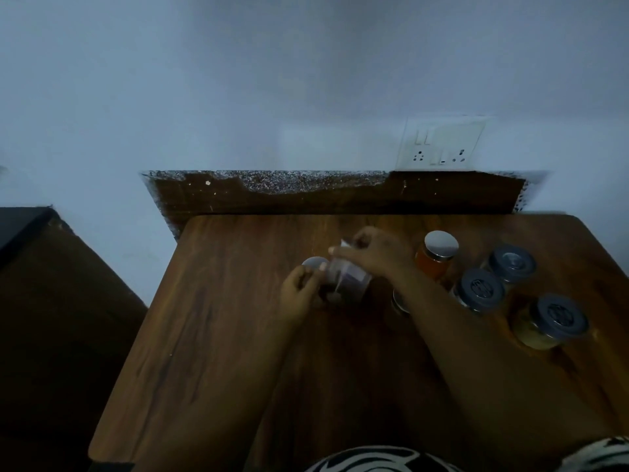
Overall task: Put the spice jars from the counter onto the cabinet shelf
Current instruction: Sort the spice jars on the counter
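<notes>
The head view looks down on a wooden counter (221,335) with a smooth brown grain surface and rounded corners, under dim light. Near its middle, both hands meet at one glass jar (347,281), which is tilted, with its round silver lid (315,264) pointing to the left. The left hand (299,298) has its fingers curled around the lid end, and the right hand (377,255) closes over the jar body from above. A pale label on the jar is blurred.

To the right four more jars stand upright on the counter: an orange-filled jar (434,264) with a shiny metal lid, two jars with grey ribbed lids (480,289) (512,264), and a yellow-filled jar (544,327) also with a grey lid. Another small jar (400,301) is mostly hidden under the right forearm.

On the pale wall behind, a white switch plate (440,144) sits above a speckled stone strip (289,180).
</notes>
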`<state>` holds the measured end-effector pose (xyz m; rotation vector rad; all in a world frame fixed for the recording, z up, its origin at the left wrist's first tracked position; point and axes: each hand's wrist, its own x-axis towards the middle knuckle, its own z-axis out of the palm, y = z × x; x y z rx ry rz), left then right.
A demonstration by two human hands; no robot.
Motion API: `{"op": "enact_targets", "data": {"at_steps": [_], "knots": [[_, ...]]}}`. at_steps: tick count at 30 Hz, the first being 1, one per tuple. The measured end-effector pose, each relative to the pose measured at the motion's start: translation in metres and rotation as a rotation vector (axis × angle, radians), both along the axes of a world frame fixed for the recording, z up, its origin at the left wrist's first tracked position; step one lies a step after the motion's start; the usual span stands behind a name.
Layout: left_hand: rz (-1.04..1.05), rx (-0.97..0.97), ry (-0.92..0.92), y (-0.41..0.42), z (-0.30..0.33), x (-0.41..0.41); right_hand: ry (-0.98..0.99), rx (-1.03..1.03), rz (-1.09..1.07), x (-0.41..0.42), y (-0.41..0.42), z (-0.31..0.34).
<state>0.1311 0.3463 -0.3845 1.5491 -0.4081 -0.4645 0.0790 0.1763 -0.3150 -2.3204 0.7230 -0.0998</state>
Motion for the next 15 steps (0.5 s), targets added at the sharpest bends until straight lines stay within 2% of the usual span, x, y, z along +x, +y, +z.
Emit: {"op": "enact_targets", "data": {"at_steps": [2,4,5,9,13,15], "knots": [[-0.170,-0.052,0.089,-0.014,0.021,-0.002,-0.054,0.023,-0.051,0.004,-0.013,0.031],[-0.224,-0.084,0.126,-0.029,0.041,-0.003,-0.102,0.041,-0.080,0.007,-0.024,0.051],[-0.207,-0.116,0.152,-0.035,0.049,-0.003,-0.149,0.087,-0.100,0.009,-0.027,0.057],[-0.028,-0.229,0.233,-0.052,0.075,0.001,-0.344,0.507,-0.218,0.016,-0.028,0.067],[-0.082,-0.322,0.284,-0.062,0.082,0.006,-0.332,0.414,-0.143,0.020,-0.021,0.068],[-0.120,-0.401,0.393,-0.061,0.087,0.008,-0.369,0.498,-0.180,0.022,-0.023,0.068]]}}
